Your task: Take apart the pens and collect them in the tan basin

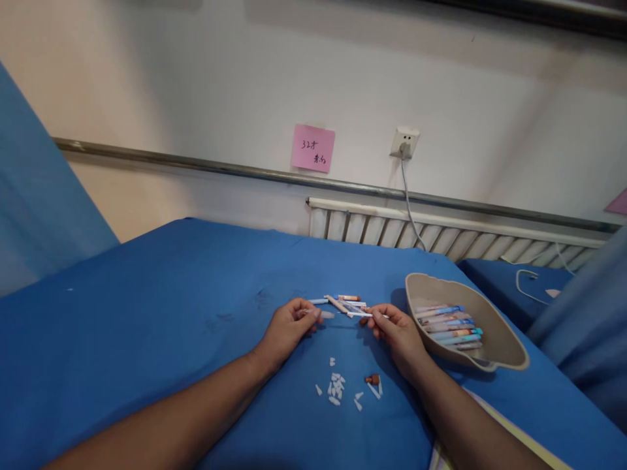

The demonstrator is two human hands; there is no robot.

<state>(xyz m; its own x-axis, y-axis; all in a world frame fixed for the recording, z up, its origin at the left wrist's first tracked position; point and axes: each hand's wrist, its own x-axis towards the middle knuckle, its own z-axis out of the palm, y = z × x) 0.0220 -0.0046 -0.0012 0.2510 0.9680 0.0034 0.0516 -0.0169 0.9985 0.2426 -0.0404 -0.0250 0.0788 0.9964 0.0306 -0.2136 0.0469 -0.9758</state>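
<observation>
Both my hands rest on a blue table cover (161, 307). My left hand (289, 326) is closed in a pinch on a small pale pen part (323, 314). My right hand (398, 331) is closed on a thin white pen piece (362, 314) that points left. Just beyond my fingers lies a small heap of loose pens (343, 301), white and orange. Between my forearms sit several small white caps (336, 386) and one brown cap (372, 379).
A beige kidney-shaped tray (504, 339) holding several blue and pink pens (453, 326) stands right of my right hand. Behind the table are a radiator (441, 235), a wall socket with a cable (404, 143) and a pink note (313, 148). Blue cloth hangs at both sides.
</observation>
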